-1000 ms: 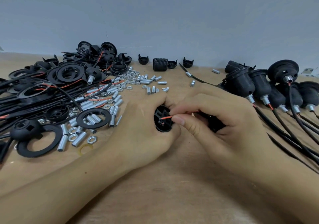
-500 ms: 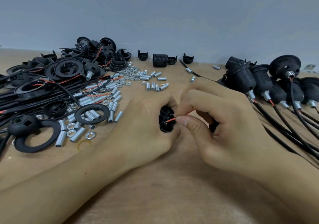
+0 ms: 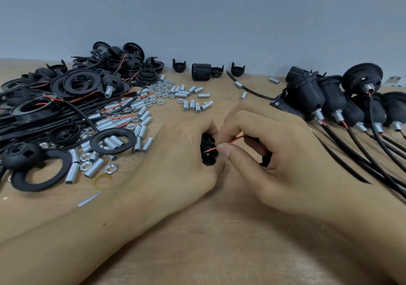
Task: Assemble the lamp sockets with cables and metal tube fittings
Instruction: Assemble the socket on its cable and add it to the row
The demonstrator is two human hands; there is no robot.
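I see the wooden table under everything. On its left sprawls the pile of black rings and cables; on the far right the finished sockets lie side by side, cables trailing toward me. Silver threaded tubes and nuts scatter between. Near the middle, my left hand curls its fingers round a black socket part, while my right hand pinches the red wire between thumb and forefinger, its tip at the part's opening.
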